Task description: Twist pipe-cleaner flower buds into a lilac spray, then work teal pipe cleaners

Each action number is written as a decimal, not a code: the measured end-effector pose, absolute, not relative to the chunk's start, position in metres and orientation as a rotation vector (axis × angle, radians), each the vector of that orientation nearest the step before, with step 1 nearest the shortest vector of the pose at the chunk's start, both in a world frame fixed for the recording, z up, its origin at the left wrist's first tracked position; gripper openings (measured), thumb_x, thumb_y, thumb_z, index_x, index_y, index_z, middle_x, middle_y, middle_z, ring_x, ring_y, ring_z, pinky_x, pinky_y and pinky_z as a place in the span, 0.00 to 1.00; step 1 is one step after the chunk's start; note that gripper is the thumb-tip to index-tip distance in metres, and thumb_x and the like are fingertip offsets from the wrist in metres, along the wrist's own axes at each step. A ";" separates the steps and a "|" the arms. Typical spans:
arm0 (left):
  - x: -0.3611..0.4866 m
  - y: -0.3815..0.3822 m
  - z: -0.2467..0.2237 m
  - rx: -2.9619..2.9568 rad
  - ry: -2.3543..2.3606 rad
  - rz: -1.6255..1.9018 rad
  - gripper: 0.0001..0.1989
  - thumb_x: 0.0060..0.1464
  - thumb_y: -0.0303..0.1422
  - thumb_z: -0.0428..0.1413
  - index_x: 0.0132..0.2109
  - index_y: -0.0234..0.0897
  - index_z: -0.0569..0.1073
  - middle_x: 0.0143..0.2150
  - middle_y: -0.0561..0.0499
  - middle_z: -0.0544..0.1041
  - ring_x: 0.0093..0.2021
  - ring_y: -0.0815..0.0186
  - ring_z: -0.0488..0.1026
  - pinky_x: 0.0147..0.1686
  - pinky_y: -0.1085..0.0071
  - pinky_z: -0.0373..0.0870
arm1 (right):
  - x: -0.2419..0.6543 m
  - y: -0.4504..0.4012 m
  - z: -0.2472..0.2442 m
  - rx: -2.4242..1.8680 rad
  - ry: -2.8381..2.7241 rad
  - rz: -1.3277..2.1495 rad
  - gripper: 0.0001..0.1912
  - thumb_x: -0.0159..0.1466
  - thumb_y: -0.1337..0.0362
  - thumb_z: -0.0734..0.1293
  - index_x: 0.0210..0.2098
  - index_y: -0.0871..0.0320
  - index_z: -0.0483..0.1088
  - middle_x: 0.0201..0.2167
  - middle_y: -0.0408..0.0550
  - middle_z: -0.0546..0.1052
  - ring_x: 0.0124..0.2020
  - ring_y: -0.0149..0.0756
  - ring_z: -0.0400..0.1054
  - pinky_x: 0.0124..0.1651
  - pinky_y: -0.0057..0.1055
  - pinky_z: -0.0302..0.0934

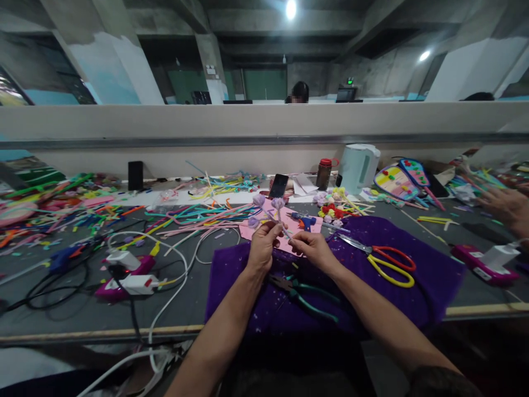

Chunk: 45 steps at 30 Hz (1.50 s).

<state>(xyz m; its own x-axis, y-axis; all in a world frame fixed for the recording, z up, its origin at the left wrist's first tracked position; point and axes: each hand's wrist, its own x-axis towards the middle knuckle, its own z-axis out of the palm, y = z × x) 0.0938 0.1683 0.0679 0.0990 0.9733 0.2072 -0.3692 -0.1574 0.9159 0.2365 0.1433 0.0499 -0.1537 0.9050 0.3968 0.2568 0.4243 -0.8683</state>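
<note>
Pinching a lilac flower stem (286, 232) with left hand (263, 242) and right hand (313, 250)

Lilac flowers (278, 203), thin stems (286, 232)
Two puffy heads side by side, toward twelve o'clock; a third (253, 221) lower, toward seven.

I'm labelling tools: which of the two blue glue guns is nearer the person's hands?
The glue gun on the pink sheet, just beyond the right hand; the other glue gun lies far left on the dark tabletop.
</note>
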 end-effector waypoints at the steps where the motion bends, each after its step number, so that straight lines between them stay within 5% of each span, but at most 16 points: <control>1: 0.094 0.169 0.068 1.118 0.732 1.392 0.09 0.41 0.36 0.59 0.30 0.34 0.72 0.30 0.52 0.72 0.25 0.76 0.63 0.18 0.80 0.53 | 0.237 0.144 0.050 -1.049 -1.681 0.766 0.14 0.57 0.56 0.62 0.24 0.60 0.69 0.18 0.43 0.70 0.19 0.28 0.61 0.23 0.23 0.54; 10: 0.097 0.170 0.067 1.040 0.704 1.429 0.09 0.40 0.34 0.60 0.30 0.33 0.72 0.27 0.52 0.71 0.24 0.76 0.62 0.16 0.81 0.52 | 0.232 0.148 0.042 -1.157 -1.729 0.484 0.15 0.58 0.57 0.61 0.20 0.59 0.67 0.14 0.39 0.62 0.17 0.26 0.55 0.20 0.23 0.48; 19: 0.094 0.167 0.069 1.068 0.781 1.343 0.10 0.37 0.33 0.62 0.27 0.31 0.72 0.21 0.55 0.69 0.18 0.79 0.59 0.15 0.81 0.49 | 0.230 0.145 0.039 -1.114 -1.698 0.622 0.14 0.58 0.56 0.60 0.25 0.59 0.69 0.14 0.39 0.65 0.16 0.26 0.57 0.20 0.22 0.50; 25: 0.086 0.170 0.075 1.009 0.748 1.425 0.12 0.38 0.35 0.61 0.32 0.32 0.75 0.29 0.48 0.75 0.22 0.77 0.63 0.16 0.81 0.51 | 0.232 0.142 0.042 -1.102 -1.771 0.666 0.15 0.59 0.56 0.59 0.23 0.59 0.67 0.15 0.40 0.66 0.17 0.26 0.57 0.20 0.22 0.49; 45: 0.086 0.174 0.071 0.992 0.760 1.467 0.15 0.38 0.37 0.61 0.33 0.31 0.75 0.26 0.48 0.75 0.20 0.78 0.64 0.15 0.82 0.52 | 0.236 0.151 0.031 -1.181 -2.007 0.252 0.12 0.58 0.60 0.60 0.24 0.58 0.69 0.18 0.43 0.70 0.19 0.28 0.59 0.24 0.24 0.48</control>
<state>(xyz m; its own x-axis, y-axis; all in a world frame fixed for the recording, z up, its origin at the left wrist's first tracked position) 0.0858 0.1736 0.0712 0.0084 0.9872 0.1592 -0.4397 -0.1394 0.8873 0.2363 0.1514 0.0311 -0.2658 0.8105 0.5220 0.6563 0.5487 -0.5179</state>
